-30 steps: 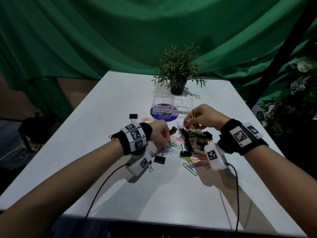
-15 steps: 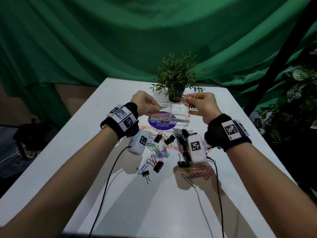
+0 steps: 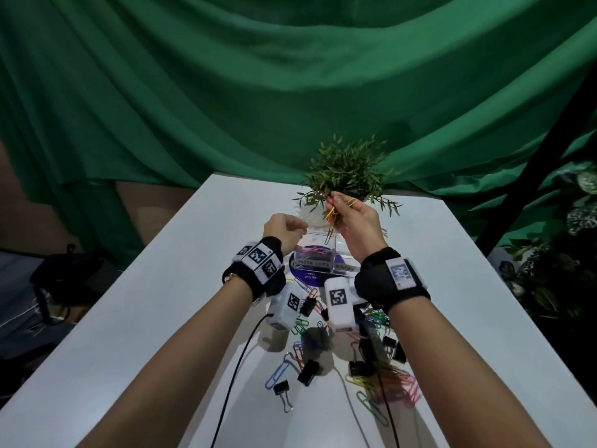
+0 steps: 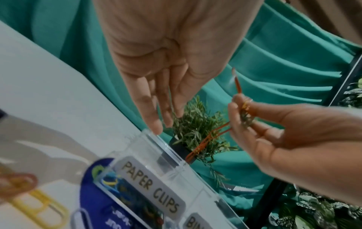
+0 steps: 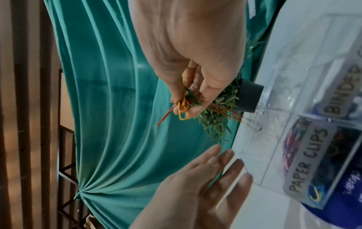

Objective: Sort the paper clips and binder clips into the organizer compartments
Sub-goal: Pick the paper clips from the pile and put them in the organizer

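The clear organizer [image 3: 318, 253] stands at mid-table, with coloured paper clips [image 3: 310, 252] in its left compartment, labelled PAPER CLIPS [image 4: 150, 186]. My left hand [image 4: 160, 120] hovers open over the organizer's left rim, fingers straight and holding nothing. My right hand [image 3: 336, 205] is raised above the organizer and pinches a bunch of orange, yellow and green paper clips [image 5: 184, 105]; one orange clip [image 4: 203, 142] dangles down from it. Loose paper clips [image 3: 397, 386] and black binder clips [image 3: 308, 371] lie scattered on the white table [image 3: 161, 318] near me.
A small potted plant [image 3: 347, 171] stands right behind the organizer, close to my right hand. A blue round sticker [image 3: 307, 273] lies under the organizer. Green drapes hang behind the table. Black cables [image 3: 239, 357] trail from both wrists across the near table.
Both hands rose from the clip pile to the organizer. The left hand, which pinched clips, now has its fingers spread and holds nothing. The right hand lifted its bunch higher.
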A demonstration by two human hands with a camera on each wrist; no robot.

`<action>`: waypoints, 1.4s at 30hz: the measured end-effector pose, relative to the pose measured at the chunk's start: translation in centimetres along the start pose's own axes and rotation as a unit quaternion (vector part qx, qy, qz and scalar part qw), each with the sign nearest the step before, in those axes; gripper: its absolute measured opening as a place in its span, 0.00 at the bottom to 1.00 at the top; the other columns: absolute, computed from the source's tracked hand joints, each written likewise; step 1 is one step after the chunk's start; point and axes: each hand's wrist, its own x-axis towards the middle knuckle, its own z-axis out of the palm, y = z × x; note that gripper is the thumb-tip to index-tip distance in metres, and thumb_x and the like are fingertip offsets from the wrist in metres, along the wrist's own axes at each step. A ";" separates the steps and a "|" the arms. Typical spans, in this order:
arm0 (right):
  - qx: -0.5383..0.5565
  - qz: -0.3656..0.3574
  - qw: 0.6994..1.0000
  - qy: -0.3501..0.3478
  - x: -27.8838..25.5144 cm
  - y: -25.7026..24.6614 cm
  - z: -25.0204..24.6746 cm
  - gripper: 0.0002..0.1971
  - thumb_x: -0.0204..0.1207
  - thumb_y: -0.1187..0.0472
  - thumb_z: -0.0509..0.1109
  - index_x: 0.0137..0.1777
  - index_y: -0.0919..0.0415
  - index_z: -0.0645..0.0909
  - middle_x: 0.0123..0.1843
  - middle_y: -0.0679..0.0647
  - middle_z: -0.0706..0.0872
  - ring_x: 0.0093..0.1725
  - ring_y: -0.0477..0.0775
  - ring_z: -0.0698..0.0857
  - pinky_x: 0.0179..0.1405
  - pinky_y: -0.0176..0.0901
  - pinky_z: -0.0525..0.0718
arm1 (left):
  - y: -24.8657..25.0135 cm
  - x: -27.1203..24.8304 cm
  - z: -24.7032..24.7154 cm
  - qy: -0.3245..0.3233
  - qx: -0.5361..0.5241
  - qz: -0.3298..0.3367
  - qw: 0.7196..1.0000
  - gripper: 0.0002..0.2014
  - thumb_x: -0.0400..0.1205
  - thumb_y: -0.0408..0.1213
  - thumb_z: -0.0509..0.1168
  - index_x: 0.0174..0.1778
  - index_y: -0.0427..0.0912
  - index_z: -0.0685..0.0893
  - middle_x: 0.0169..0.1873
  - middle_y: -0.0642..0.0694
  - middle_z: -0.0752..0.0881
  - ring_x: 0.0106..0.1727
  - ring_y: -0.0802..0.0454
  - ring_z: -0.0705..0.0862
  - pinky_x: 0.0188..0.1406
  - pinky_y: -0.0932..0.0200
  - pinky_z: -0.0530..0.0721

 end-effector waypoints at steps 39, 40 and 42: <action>-0.760 0.031 0.623 -0.183 -6.1 -0.9 -8.7 0.16 0.74 0.72 0.68 0.60 0.63 0.86 0.58 0.57 0.89 0.56 0.55 0.87 0.53 0.37 0.79 | -0.1 -8.1 6.2 -0.222 0.449 0.184 0.846 0.30 0.75 0.45 0.74 0.71 0.38 0.77 0.69 0.40 0.78 0.70 0.42 0.76 0.69 0.51 0.77; -0.768 0.018 0.622 -0.153 -6.0 -1.3 -9.2 0.16 0.73 0.73 0.68 0.59 0.63 0.86 0.58 0.58 0.89 0.56 0.56 0.86 0.52 0.37 0.78 | 0.1 -8.3 6.5 -0.217 0.449 0.186 0.847 0.29 0.75 0.45 0.74 0.70 0.38 0.78 0.68 0.40 0.79 0.70 0.42 0.77 0.68 0.50 0.78; -0.790 0.030 0.604 -0.099 -6.1 -2.3 -10.7 0.14 0.72 0.73 0.67 0.55 0.63 0.88 0.56 0.60 0.89 0.52 0.58 0.86 0.49 0.40 0.81 | 0.7 -8.6 7.1 -0.213 0.443 0.189 0.850 0.25 0.76 0.46 0.73 0.66 0.37 0.81 0.65 0.40 0.81 0.67 0.42 0.79 0.63 0.51 0.79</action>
